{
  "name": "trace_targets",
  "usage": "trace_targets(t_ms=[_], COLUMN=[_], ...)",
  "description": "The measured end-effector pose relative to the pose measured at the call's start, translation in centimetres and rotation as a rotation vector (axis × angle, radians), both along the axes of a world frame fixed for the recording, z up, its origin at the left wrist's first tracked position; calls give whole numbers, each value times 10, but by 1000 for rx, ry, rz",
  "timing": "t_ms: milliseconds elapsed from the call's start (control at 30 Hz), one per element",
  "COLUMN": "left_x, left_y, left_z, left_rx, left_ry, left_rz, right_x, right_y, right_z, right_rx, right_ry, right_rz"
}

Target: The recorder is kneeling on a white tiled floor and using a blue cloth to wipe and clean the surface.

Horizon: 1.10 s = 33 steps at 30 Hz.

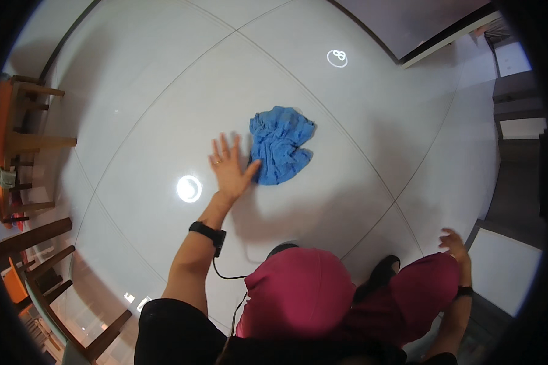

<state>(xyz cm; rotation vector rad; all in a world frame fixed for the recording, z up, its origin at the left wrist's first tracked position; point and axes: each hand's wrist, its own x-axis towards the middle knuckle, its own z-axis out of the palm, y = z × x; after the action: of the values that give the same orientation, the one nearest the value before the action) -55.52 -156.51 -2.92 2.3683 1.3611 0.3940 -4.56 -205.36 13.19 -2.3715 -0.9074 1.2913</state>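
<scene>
A crumpled blue cloth (281, 145) lies on the glossy white tiled floor (164, 109). My left hand (230, 167) is stretched out flat over the floor, fingers spread, its thumb touching the cloth's left edge. It holds nothing; a ring is on one finger and a black band on the wrist. My right hand (455, 243) rests by my right knee at the lower right, fingers loose and empty. My knees in dark pink trousers (298, 292) fill the lower middle.
Wooden chairs and table legs (30, 140) stand along the left edge, more chair legs at the lower left (55, 286). A dark doorway and wall edge (432, 36) sit at the upper right, steps or furniture at the far right (517, 121). A black cable hangs from my wrist.
</scene>
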Motion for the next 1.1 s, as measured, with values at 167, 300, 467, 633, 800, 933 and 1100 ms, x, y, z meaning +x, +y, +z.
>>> trace_targets(t_ms=[167,300,467,633,800,933,1100], left_x=[-63,22,86,57,25,8,-20], left_y=[-13,-27,-36,-11,23,53,80], left_z=[-2,26,23,11,12,3,18], left_rx=[-57,-83,-101,12,95,102,-26], left_ry=[71,-25,94,27,92,148,193], left_rz=[280,-17,-240,-217,-12,174,361], right_x=[-22,-4,-15,-14,2,29,13], right_y=[90,89,93,104,95,132,237], right_z=[73,51,30,39,29,29,71], right_rx=[-147,-141,-108,-18,-115,189,163], right_ry=[-359,-341,-330,-352,-343,-537,-839], right_rz=[-374,-285,-130,-146,-188,43,259])
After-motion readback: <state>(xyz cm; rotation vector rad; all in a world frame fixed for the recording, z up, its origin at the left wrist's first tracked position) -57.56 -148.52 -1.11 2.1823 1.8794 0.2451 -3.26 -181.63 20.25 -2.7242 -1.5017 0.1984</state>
